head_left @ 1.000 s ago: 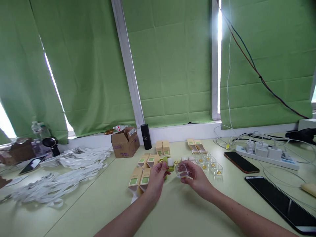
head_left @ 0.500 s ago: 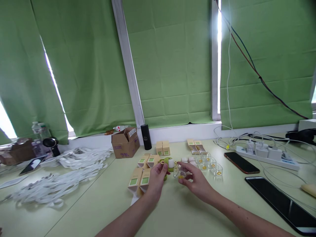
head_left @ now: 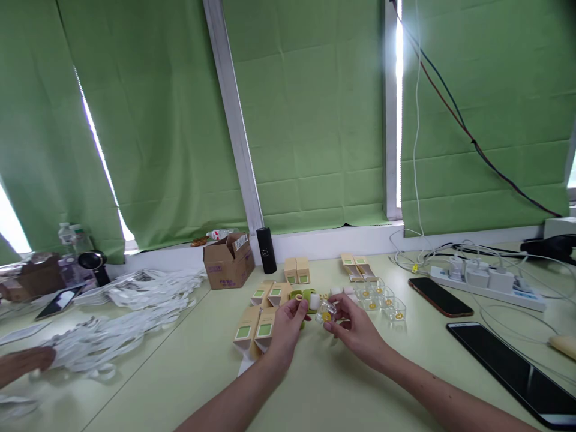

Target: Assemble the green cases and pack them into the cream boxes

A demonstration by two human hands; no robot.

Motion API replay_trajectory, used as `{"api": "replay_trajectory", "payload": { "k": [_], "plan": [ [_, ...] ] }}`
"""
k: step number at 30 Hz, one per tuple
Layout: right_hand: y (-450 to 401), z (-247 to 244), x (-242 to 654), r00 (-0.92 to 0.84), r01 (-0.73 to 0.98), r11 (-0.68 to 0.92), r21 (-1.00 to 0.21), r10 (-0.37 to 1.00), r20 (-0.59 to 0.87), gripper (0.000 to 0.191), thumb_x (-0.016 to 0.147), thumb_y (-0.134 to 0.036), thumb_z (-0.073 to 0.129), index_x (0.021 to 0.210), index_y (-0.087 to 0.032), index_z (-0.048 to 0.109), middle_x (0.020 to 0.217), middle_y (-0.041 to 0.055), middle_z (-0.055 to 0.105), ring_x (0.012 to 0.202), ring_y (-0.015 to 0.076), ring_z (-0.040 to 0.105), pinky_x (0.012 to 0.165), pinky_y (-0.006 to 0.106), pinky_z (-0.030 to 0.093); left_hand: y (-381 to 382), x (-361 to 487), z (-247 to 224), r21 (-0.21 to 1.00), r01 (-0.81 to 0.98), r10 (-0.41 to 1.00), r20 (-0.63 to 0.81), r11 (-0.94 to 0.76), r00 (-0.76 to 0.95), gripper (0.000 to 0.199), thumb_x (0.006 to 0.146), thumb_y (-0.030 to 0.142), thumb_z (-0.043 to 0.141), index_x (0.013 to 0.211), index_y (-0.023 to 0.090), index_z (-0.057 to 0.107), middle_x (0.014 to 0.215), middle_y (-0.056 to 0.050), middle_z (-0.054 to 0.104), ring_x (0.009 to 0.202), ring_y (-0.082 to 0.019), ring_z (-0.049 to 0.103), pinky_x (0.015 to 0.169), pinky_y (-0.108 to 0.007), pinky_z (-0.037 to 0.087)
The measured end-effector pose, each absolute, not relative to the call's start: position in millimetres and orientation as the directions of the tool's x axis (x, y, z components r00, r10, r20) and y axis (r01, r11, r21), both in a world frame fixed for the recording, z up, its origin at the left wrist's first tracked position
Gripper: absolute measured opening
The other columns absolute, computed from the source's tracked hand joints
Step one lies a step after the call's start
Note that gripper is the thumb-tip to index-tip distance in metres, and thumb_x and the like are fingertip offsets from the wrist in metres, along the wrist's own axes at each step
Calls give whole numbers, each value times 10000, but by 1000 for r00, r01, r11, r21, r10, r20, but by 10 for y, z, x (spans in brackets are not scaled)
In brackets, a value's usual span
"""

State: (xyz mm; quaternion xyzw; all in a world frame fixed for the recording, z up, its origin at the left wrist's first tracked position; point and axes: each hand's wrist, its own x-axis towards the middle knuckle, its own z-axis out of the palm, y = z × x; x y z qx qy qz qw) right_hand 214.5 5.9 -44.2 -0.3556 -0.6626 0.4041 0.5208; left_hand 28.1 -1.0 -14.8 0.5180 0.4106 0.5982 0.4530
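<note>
My right hand grips a small clear plastic case with a yellow piece in it, between thumb and fingers. Just left of the case, my left hand has thumb and forefinger pinched together; what lies between them is too small to make out. Green rolls and a white roll lie beyond my fingertips. Several more clear cases with yellow centres sit right of my right hand. Small cardboard boxes with green labels stand to the left of my left hand.
A brown carton and black cylinder stand at the back. White straps lie left, touched by another person's hand. On the right are a phone, a larger black device and a power strip with cables.
The clear case in my right hand has tilted and now shows its yellow piece more fully. Another person's hand has come in from the left onto the white straps.
</note>
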Motion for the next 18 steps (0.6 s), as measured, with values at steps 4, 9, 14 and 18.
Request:
{"api": "replay_trajectory", "payload": {
  "k": [4,9,14,18],
  "plan": [
    [98,-482,2151,-217,16,403,-915,895,390,415,846,-443,780,1148,-244,579,844,-1,620,807,205,630,668,322,553,-7,281,-144,965,-101,970,241,-242,-29,508,738,654,842,783,157,747,773,-38,680,712,-160,587,709,-273,454],
    [107,-485,2161,-228,-19,400,-916,891,393,432,860,-480,770,1160,-235,580,847,4,627,816,213,639,674,328,559,7,276,-158,963,-81,967,255,-256,-18,520,744,665,832,769,153,742,749,-37,673,706,-161,577,705,-273,448],
    [59,-419,2183,-202,8,440,-898,880,430,388,823,-331,771,1145,-263,565,986,22,646,873,209,652,699,312,561,17,272,-153,952,-100,956,282,-289,-80,540,738,682,827,787,152,740,783,-62,690,721,-175,583,711,-277,460],
    [12,-392,2252,-201,153,639,-754,767,610,361,804,-160,677,1133,-272,578,1164,81,642,976,247,665,825,387,582,18,273,-144,943,-134,950,290,-304,-112,523,733,660,846,797,153,738,794,-65,692,720,-168,577,710,-270,459]
  ]
}}
